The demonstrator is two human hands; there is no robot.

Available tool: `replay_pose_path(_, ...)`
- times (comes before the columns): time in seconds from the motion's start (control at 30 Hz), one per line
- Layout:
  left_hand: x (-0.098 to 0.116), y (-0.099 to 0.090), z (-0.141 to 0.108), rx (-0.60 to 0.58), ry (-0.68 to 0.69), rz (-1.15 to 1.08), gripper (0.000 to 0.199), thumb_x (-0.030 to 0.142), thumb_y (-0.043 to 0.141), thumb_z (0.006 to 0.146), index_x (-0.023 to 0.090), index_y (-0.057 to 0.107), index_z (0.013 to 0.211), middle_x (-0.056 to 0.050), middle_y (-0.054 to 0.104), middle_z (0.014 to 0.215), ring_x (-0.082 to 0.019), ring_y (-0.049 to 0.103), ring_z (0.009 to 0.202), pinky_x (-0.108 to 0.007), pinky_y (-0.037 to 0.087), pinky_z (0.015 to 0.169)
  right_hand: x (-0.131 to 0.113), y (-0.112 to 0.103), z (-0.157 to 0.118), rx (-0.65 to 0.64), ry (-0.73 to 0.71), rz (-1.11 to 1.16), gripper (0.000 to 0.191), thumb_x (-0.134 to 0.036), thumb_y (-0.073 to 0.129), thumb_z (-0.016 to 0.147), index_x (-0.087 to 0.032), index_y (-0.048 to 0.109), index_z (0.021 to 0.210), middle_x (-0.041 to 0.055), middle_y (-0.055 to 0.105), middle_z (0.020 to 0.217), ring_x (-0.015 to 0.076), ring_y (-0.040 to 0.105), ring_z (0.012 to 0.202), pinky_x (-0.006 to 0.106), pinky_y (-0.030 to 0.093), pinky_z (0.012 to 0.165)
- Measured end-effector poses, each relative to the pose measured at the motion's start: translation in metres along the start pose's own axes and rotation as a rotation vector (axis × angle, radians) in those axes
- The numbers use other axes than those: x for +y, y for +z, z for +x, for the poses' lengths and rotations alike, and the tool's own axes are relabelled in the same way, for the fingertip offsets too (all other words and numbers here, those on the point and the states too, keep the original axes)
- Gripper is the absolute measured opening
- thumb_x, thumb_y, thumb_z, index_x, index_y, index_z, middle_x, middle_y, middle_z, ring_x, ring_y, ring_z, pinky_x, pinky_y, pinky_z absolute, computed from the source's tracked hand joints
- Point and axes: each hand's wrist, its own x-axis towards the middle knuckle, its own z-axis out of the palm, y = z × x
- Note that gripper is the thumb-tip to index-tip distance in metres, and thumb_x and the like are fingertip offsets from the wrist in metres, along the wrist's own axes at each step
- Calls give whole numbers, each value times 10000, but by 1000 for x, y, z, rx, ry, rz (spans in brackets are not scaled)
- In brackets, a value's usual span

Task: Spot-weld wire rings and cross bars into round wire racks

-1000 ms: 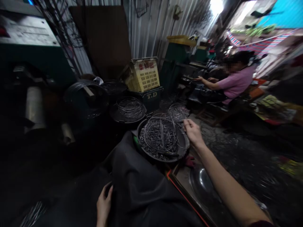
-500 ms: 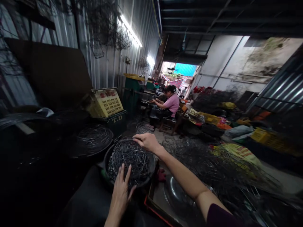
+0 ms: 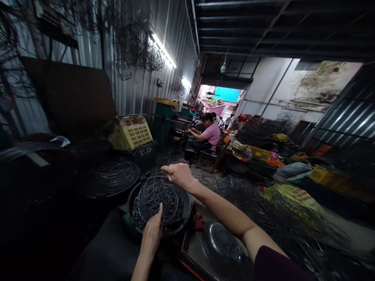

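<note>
A dark round basin (image 3: 187,210) stands in front of me, piled with thin grey metal wire pieces (image 3: 159,199), with looped wire on top. Over the basin's far right side is my right hand (image 3: 179,175), its thumb and fingers pinched together at the edge of the wire loops; the wire at its fingertips is very faint. My left hand (image 3: 152,230) is at the near rim, index finger stretched over the wire and the other fingers folded; whatever they hold, if anything, is hidden.
A tray (image 3: 187,244) with a shiny dark lid-like object (image 3: 222,242) and a red glove (image 3: 198,221) adjoins the basin. Coiled wire (image 3: 117,173) lies left, near a yellow crate (image 3: 136,132). Tangled wire (image 3: 249,199) spreads right. A person in pink (image 3: 211,134) sits ahead.
My left hand has gone from spread fingers to a single extended index finger and moved slightly right. My right hand has shifted slightly left. The view has tilted a little.
</note>
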Motion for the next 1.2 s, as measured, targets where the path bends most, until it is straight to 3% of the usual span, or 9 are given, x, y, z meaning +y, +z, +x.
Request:
replay_pose_path(0.17, 8, -11, -4, 49, 76, -102, 557, 116, 301, 863, 234, 293, 1407, -51, 647, 1001, -153, 589, 925, -286, 449, 870, 34, 27, -3, 87, 239, 311, 298, -373, 404, 891, -316, 646, 1057, -26, 694, 1036, 135, 640, 875, 219, 453, 707)
replay_pose_path(0.27, 15, -13, -1, 3, 79, -77, 546, 155, 356, 873, 236, 287, 1408, -42, 621, 902, -163, 555, 867, -308, 434, 854, 60, 34, -5, 156, 241, 359, 290, -375, 455, 861, -273, 672, 1025, -3, 696, 1031, 164, 642, 884, 255, 462, 742)
replay_pose_path(0.37, 15, -15, 3, -13, -28, -35, 557, 173, 377, 884, 230, 246, 1422, -39, 588, 842, -169, 505, 823, -303, 413, 814, 75, 30, -3, 118, 186, 324, 292, -382, 483, 844, -258, 687, 1012, 25, 712, 968, 183, 652, 818, 270, 459, 698)
replay_pose_path(0.53, 18, -19, 4, -58, -36, -45, 546, 152, 295, 912, 243, 183, 1439, -12, 542, 766, -150, 449, 748, -264, 382, 780, 69, 15, -4, 160, 209, 172, 297, -428, 486, 836, -294, 693, 1002, 25, 723, 899, 193, 647, 752, 264, 423, 591)
replay_pose_path(0.63, 24, -18, 5, -65, -11, -37, 546, 164, 277, 917, 224, 155, 1446, -15, 523, 742, -155, 441, 728, -279, 379, 782, 66, 15, -3, 218, 249, 126, 294, -426, 484, 838, -299, 694, 999, 23, 727, 859, 189, 636, 697, 253, 375, 528)
replay_pose_path(0.73, 29, -15, 6, -32, -84, -25, 605, 217, 309, 912, 160, 48, 1455, -30, 498, 737, -167, 449, 712, -286, 394, 735, 66, 20, -3, 259, 235, 134, 291, -418, 488, 836, -291, 697, 994, 22, 726, 848, 183, 630, 691, 248, 340, 509)
replay_pose_path(0.83, 34, -13, 6, 24, -185, -38, 672, 291, 302, 917, 72, -63, 1437, -55, 503, 765, -177, 474, 694, -305, 416, 713, 66, 25, -7, 302, 185, 126, 301, -415, 470, 849, -288, 688, 1013, 21, 722, 853, 171, 623, 697, 248, 322, 515)
replay_pose_path(0.97, 37, -11, 6, 11, -188, 1, 589, 274, 229, 926, 63, 43, 1444, -98, 552, 814, -202, 529, 760, -354, 426, 778, 65, 21, -8, 278, 36, 31, 309, -394, 439, 869, -291, 677, 1037, 24, 696, 767, 143, 571, 618, 262, 278, 523)
replay_pose_path(1.2, 43, -13, 13, -19, -189, -13, 605, 254, 234, 924, 48, -12, 1437, -123, 610, 852, -215, 580, 791, -375, 420, 821, 58, 1, 37, 169, -236, -144, 296, -249, 411, 879, -276, 676, 1007, -1, 637, 695, 95, 501, 579, 273, 252, 567)
